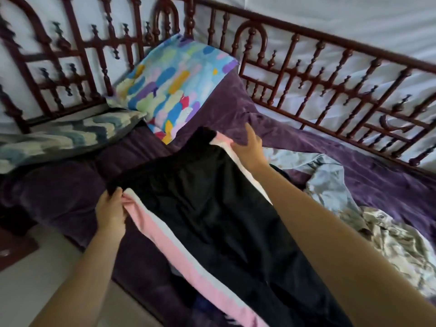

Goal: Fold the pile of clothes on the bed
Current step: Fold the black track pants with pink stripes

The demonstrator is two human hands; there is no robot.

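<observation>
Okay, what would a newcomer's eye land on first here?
Black trousers with pink-and-white stripes, stretched across the purple bed between the left grip and right grip, which hold their top corners. Behind them, a bright multicoloured pillow leans against the carved dark-red frame.

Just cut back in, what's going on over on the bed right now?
A person is holding a black garment with pink and white side stripes stretched out over the purple bedspread. The left hand grips one corner of its far end. The right hand pinches the opposite corner, near the colourful pillow. The garment is not yet folded. Crumpled clothes lie unfolded to the right.
</observation>
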